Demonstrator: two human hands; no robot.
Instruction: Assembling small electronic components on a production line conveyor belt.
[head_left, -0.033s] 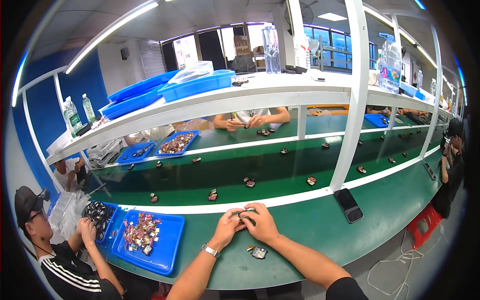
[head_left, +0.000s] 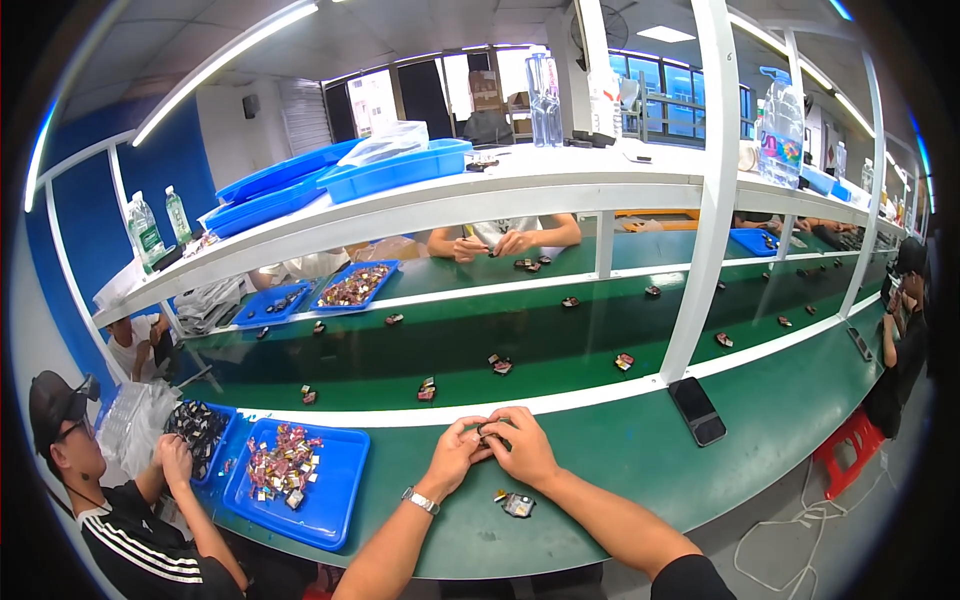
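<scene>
My left hand (head_left: 457, 458), with a metal-banded watch on its wrist, meets my right hand (head_left: 522, 449) over the near green bench. Between my fingertips is a small black part (head_left: 484, 432), mostly covered; its exact kind cannot be made out. Fingers of both hands are closed on it. Just below my right hand lies a small silvery and yellow electronic piece (head_left: 517, 505) on the bench. To the left stands a blue tray (head_left: 343, 512) holding a loose pile of small pink, white and gold components (head_left: 284, 462).
A dark phone (head_left: 697, 411) lies right of my hands by a white post (head_left: 692, 290). Beyond a white rail, small component clusters (head_left: 427, 388) dot the green conveyor belt (head_left: 545, 385). At left, a co-worker (head_left: 130, 520) sits beside a tray of black parts (head_left: 198, 432).
</scene>
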